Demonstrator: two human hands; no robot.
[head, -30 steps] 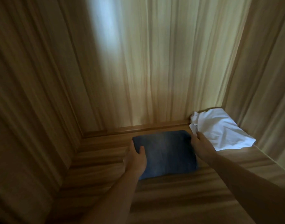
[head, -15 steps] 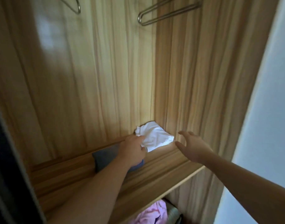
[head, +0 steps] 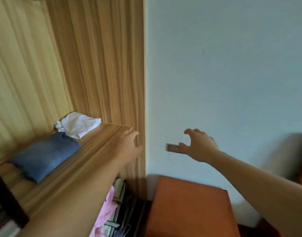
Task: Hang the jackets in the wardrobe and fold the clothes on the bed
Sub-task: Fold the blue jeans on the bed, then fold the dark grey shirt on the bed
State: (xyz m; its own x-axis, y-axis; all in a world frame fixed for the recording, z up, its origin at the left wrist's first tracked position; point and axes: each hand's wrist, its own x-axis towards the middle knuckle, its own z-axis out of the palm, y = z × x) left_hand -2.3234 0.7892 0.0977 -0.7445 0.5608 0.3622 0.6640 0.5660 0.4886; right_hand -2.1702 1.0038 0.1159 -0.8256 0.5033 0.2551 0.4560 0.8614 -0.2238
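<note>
Where wall (head: 223, 65) meets wardrobe shelf (head: 95, 144)

On the wardrobe shelf (head: 102, 139) the folded jeans (head: 44, 156) lie in front-left of the crumpled shirt (head: 78, 124), touching it; a cabinet (head: 189, 207) stands right of the wardrobe.

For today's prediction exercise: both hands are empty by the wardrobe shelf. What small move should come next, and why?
Probably turn away to fetch another garment: the blue folded garment and white cloth already lie on the shelf, while the left hand and right hand hold nothing.
</note>
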